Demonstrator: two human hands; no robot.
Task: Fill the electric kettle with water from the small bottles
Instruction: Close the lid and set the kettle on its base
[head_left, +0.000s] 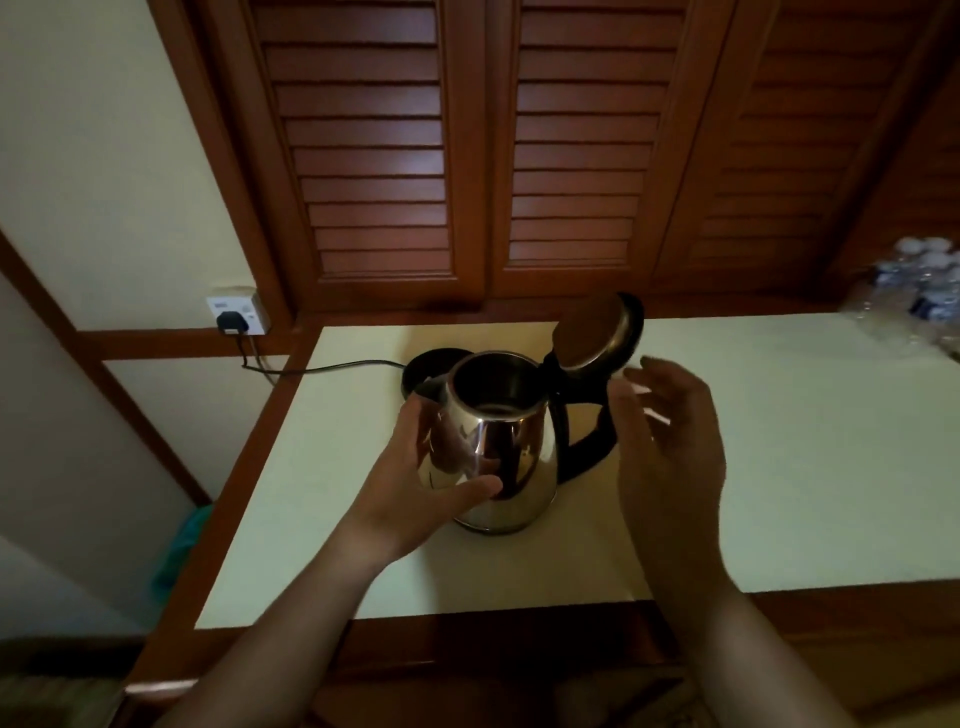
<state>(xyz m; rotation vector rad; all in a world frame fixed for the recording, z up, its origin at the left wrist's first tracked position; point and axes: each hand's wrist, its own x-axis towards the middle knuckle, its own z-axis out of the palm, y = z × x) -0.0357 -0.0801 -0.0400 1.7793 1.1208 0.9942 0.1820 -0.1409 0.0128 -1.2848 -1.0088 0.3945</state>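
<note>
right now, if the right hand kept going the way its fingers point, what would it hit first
Most likely the open lid of the kettle, just ahead of the fingers of the right hand. The black handle sits just below that line. Depth is unclear.

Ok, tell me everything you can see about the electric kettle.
The electric kettle is shiny stainless steel with a black handle on its right. Its hinged lid stands open, tilted back over the handle. It stands upright on the pale tabletop, off its black base, which lies just behind. The left hand grips its body; the right hand hovers open beside the handle.
</note>
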